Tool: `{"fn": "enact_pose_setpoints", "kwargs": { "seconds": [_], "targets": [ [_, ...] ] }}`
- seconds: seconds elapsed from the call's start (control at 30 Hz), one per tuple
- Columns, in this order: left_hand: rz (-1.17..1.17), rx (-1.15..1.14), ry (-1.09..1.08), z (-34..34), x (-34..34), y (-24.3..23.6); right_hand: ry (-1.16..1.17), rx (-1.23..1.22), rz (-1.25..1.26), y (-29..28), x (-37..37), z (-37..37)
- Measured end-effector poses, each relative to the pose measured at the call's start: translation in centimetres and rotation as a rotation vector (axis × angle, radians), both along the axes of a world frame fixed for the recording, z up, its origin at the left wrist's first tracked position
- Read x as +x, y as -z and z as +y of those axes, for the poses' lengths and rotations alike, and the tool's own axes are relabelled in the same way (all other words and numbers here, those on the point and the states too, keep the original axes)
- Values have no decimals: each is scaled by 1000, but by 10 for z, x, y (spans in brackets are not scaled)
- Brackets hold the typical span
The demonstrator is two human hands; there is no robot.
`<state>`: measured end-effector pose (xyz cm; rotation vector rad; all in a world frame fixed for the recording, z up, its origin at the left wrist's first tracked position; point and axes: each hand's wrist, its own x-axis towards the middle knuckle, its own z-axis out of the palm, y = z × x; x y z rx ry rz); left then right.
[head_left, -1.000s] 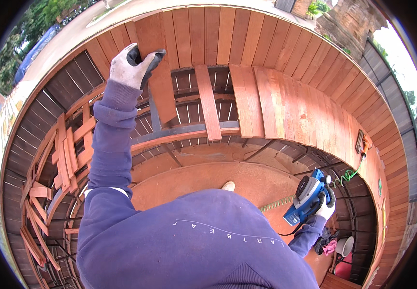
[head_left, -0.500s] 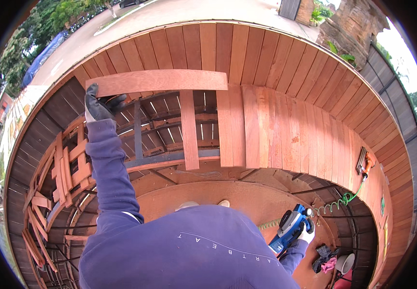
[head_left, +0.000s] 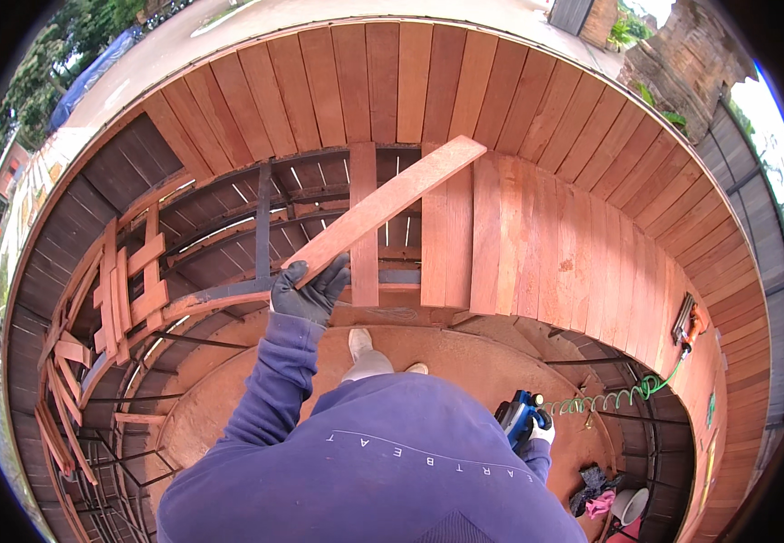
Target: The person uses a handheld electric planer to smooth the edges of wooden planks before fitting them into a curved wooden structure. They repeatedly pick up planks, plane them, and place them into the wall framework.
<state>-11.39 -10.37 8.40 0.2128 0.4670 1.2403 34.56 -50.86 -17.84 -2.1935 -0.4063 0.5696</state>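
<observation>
My left hand [head_left: 312, 291], in a dark glove, grips the near end of a loose wooden plank [head_left: 392, 204]. The plank slants away to the right, above the open part of the curved bench frame, and its far end overlaps the fitted boards. Beneath it, a single board [head_left: 364, 222] crosses the gap. Low on the right, my right hand [head_left: 544, 429], gloved in white, holds a blue handheld power tool [head_left: 518, 416]. My body and sleeve partly hide that tool, and its exact kind does not show.
Fitted seat boards [head_left: 582, 244] curve along the right, below a slatted backrest [head_left: 320, 86]. An orange nail gun [head_left: 693, 324] with a green coiled hose [head_left: 623, 396] rests there. Stacked offcuts [head_left: 129, 290] lie at left. A bucket [head_left: 629, 503] and bags [head_left: 594, 489] sit lower right.
My left hand has come nearer and to the right, swinging the plank from nearly level to a slant. The power tool in my right hand has shifted slightly left and is more hidden.
</observation>
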Motion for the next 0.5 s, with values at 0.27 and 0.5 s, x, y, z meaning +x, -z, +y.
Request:
{"fn": "enact_pose_setpoints", "kwargs": {
  "seconds": [0.27,0.5],
  "targets": [
    [-230,-99,43,-22,60,33,0,-56,114,37,-9,-14],
    [-8,-203,219,-28,90,54,-18,-130,91,22,-26,-21]
  ]
}}
